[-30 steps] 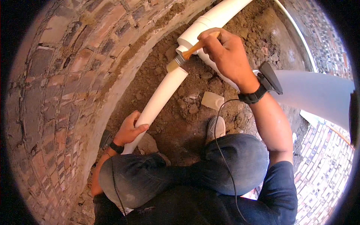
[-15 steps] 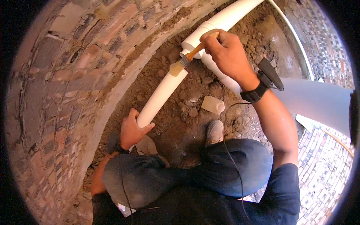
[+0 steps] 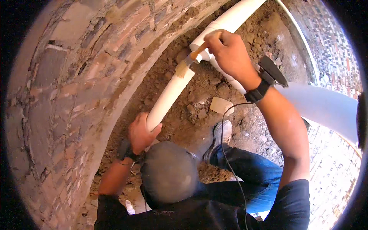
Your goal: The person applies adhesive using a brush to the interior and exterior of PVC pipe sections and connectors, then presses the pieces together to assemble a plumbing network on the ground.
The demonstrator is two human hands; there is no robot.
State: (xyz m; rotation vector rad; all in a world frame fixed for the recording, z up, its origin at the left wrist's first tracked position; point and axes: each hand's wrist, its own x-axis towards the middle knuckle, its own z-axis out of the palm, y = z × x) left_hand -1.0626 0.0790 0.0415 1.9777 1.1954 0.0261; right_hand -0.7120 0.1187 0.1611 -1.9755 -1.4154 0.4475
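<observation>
My left hand (image 3: 141, 132) is wrapped round the lower end of a white plastic pipe (image 3: 168, 99), which slants up and away to the right. In my right hand (image 3: 231, 55) is a flat paintbrush (image 3: 199, 50) with a wooden handle, pinched between thumb and fingers. Its pale bristles (image 3: 181, 70) rest against the upper end of the pipe. Just beyond that end lies a thicker white pipe fitting (image 3: 197, 42), apart from the held pipe. It joins a long white pipe (image 3: 239, 17) lying on the soil.
A curved brick wall (image 3: 76, 84) rises close on my left. Loose soil (image 3: 203, 86) and stones cover the ground. A small translucent bottle (image 3: 221, 105) lies between the pipe and my shoe (image 3: 223, 132). A large grey pipe (image 3: 322, 105) crosses at the right, near a thin white pipe (image 3: 303, 38).
The held pipe and my left hand have shifted slightly right and up in the picture. My left knee has swung toward the middle. The brush stays at the pipe's upper end.
</observation>
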